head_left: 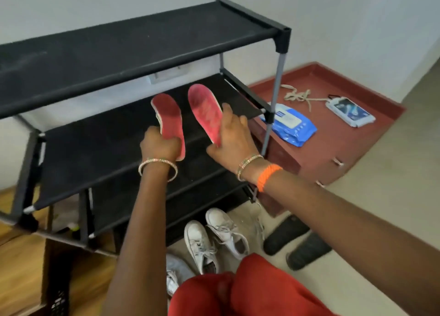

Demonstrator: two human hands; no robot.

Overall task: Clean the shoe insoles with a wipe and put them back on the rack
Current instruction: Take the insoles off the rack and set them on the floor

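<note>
Insoles (pixel 185 118) side by side over rack (pixel 100 153) shelf; sneakers (pixel 214 239) below

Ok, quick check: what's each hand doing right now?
Left hand: fingers curled round the heel of the left red insole.
Right hand: holding the right red insole by its edge.

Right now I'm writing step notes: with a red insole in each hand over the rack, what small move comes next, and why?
Probably lower both onto the second shelf: left hand and right hand each grip a red insole above it.
</note>
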